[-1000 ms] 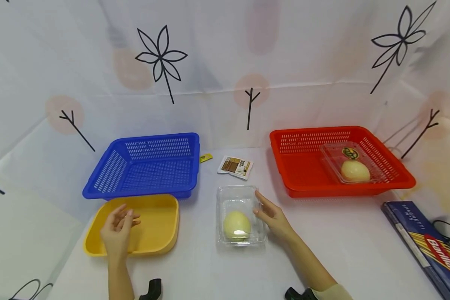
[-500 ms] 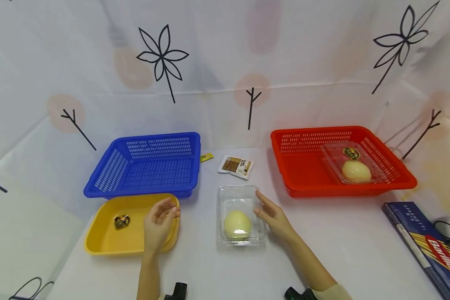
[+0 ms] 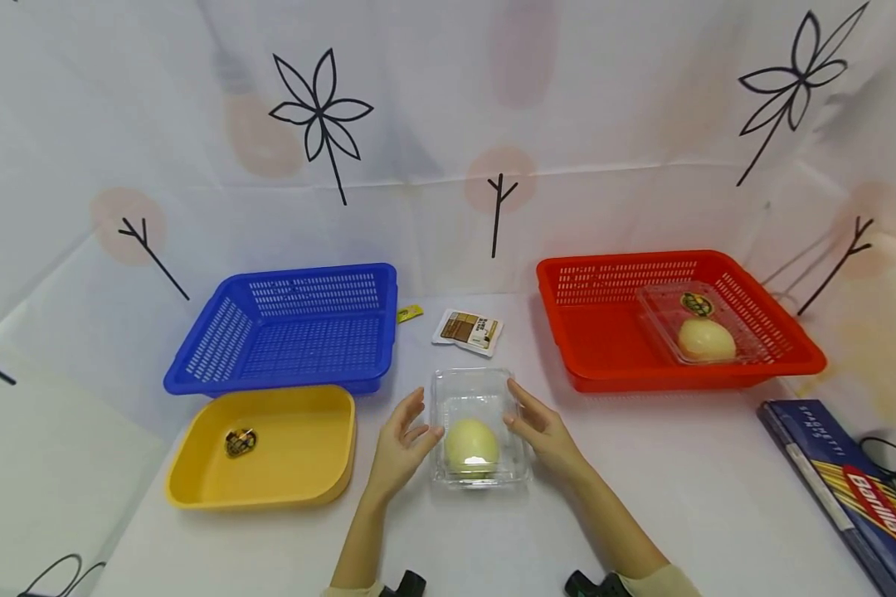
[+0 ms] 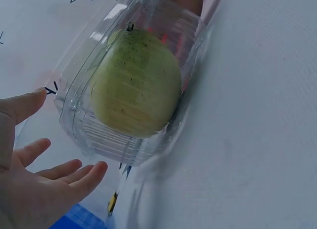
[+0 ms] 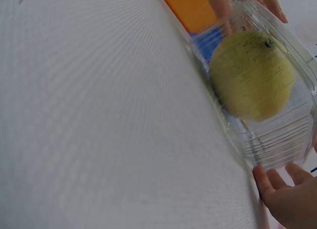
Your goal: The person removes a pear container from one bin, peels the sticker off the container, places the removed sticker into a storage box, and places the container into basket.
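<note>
A clear plastic clamshell box (image 3: 478, 390) stands closed on the white table, with one pale yellow-green round fruit (image 3: 471, 448) inside. In the left wrist view a short dark stem shows on the fruit (image 4: 138, 85). My right hand (image 3: 548, 435) rests its fingertips against the box's right side, fingers fairly straight. On the opposite side, my left hand (image 3: 401, 448) has its fingers spread, the fingertips right at the box's left edge. A small crumpled black-and-gold label (image 3: 241, 442) lies in the yellow tray (image 3: 299, 485).
Behind the tray sits a blue basket (image 3: 306, 340). At the right, a red basket (image 3: 605, 356) holds a similar clear box (image 3: 660, 319) with a fruit and a label. A brown-and-white packet (image 3: 469, 332) lies at the back, and a spaghetti box (image 3: 851, 489) lies at far right.
My left hand has moved right, from over the yellow tray to the clamshell box's left side. The crumpled label has come into sight in the tray. My right hand has stayed put.
</note>
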The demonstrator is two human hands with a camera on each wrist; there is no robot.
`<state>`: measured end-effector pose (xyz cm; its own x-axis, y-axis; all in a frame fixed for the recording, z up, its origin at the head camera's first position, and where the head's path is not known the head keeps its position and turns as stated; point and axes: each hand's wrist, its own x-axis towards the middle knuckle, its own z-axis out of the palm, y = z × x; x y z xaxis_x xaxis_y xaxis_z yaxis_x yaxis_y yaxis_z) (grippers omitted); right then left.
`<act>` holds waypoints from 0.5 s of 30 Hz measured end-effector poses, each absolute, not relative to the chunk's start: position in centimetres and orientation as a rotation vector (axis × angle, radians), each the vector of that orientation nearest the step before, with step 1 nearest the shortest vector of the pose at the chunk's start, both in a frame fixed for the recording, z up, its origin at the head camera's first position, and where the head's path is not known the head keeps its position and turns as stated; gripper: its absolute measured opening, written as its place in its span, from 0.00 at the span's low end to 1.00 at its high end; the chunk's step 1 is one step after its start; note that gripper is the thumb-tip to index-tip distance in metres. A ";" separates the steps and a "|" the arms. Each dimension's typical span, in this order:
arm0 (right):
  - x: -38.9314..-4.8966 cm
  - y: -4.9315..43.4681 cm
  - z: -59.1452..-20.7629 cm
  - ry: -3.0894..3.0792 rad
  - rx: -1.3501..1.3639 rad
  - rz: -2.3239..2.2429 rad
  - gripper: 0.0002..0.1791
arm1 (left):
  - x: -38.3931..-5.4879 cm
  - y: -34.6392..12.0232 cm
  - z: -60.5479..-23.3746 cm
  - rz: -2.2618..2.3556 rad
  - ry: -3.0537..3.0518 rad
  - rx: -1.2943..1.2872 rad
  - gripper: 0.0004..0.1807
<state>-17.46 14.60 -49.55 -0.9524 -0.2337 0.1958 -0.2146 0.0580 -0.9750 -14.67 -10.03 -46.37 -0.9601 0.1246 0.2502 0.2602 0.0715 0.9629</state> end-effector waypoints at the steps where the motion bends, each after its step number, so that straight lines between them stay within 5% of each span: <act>1: -17.5 14.6 -49.6 2.278 -0.486 -2.089 0.32 | -14.7 -9.8 -46.5 -2.044 -2.243 -0.415 0.35; 15: -17.3 14.5 -49.5 2.285 -0.448 -2.088 0.32 | -14.2 -9.2 -47.5 -2.090 -2.350 -0.405 0.40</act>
